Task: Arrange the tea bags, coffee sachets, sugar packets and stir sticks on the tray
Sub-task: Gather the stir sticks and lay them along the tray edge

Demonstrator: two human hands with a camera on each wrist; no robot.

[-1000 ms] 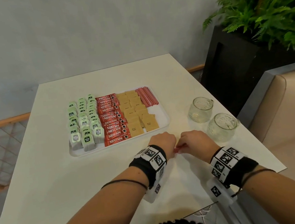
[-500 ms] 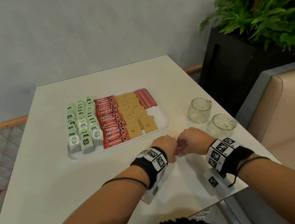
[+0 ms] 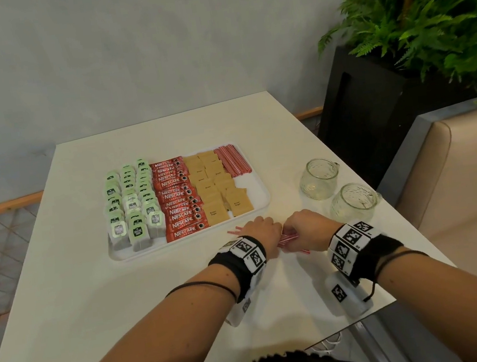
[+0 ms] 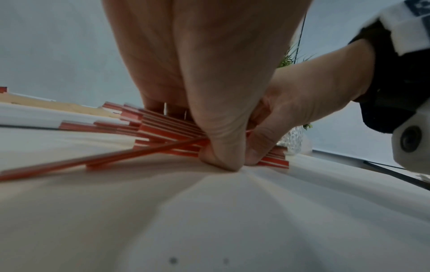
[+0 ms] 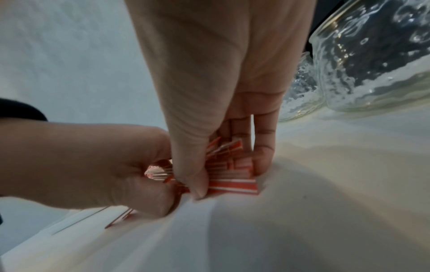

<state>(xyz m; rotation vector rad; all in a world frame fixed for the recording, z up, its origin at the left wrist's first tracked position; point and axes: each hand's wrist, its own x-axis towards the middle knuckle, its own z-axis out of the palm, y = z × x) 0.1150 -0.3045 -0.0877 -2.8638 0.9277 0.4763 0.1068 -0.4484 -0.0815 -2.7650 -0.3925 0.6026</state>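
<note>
A white tray [image 3: 258, 182] on the table holds rows of green tea bags [image 3: 132, 203], red coffee sachets [image 3: 178, 198], brown sugar packets [image 3: 217, 189] and a band of red-striped stir sticks [image 3: 232, 160] at its far right. Just in front of the tray's near right corner, both hands meet over a loose bundle of red-and-white stir sticks [image 4: 167, 127] lying on the table. My left hand [image 3: 260, 232] pinches the bundle from the left, thumb down on the tabletop. My right hand [image 3: 303, 228] grips its other end [image 5: 232, 185] between thumb and fingers. A few sticks [image 3: 234, 232] splay out leftward.
Two empty textured glass jars [image 3: 318, 178] [image 3: 352, 201] stand right of the tray, close to my right hand. The table's right edge [image 3: 396, 299] runs just beyond them. A black planter [image 3: 373, 116] with a fern and a beige bench [image 3: 471, 182] sit past that edge.
Both hands have stayed together in front of the tray on the bundle. Stick ends now show fanned out left of the left hand and under the right wrist.
</note>
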